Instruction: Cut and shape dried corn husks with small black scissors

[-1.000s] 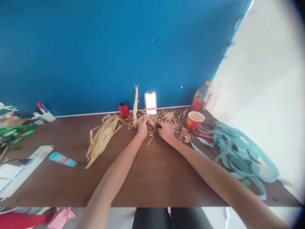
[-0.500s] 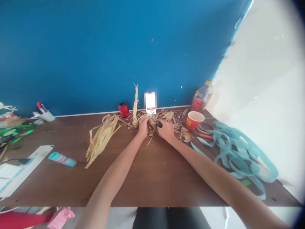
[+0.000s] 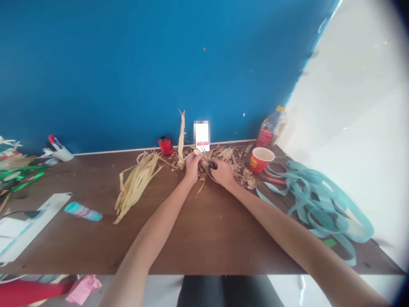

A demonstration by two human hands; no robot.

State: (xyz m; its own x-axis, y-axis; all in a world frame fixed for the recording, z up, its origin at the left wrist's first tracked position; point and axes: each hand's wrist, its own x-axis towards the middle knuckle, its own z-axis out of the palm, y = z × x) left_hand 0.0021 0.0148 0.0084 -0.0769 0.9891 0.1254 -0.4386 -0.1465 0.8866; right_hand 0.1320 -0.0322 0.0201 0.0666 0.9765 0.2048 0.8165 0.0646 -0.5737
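My right hand (image 3: 222, 171) is closed round the black handles of a pair of scissors (image 3: 213, 165), whose blades point up and to the left. Close beside it, my left hand (image 3: 193, 166) pinches a pale piece of corn husk (image 3: 198, 152), partly hidden by the fingers. Under and around both hands lie dry husk scraps (image 3: 226, 154). An upright corn husk (image 3: 182, 138) leans near the wall, just beyond my left hand. Further left, a bundle of corn husks (image 3: 138, 184) rests on the brown table (image 3: 191, 230).
Behind my hands a phone (image 3: 202, 135) stands against the blue wall. A red roll (image 3: 165, 146) is left of it. To the right are a paper cup (image 3: 262, 159), a bottle (image 3: 271, 128) and tangled teal ribbon (image 3: 306, 192). A light-blue tube (image 3: 83, 211) and power strip (image 3: 38, 226) lie left.
The view has tilted very slightly. My hands, the scissors and the husk piece stay in nearly the same place, with only a small shift at the fingers.
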